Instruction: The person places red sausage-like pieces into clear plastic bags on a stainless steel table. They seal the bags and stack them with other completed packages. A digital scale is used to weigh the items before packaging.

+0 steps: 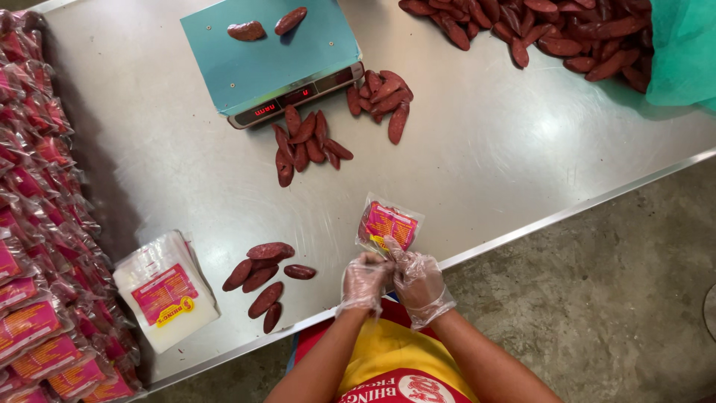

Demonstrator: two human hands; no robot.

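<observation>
Head view: at the worktop's [485, 172] near edge, the left hand [363, 282] and right hand [418, 282], both gloved, pinch a filled sausage packet [388, 225] by its bottom, loose sausages [262, 280] lying just left.

Scale [253, 52] behind sausage heaps [307, 142], empty bags [165, 289] left, filled packets [30, 224] far left

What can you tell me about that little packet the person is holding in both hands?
The packet is a small clear plastic pouch with a pink and yellow printed label on its face. Dark red sausages show through the film at its left side. It lies tilted on the steel table close to the near edge. The left hand and right hand, both in thin clear gloves, pinch its lower end, where the film looks bunched together.
</observation>
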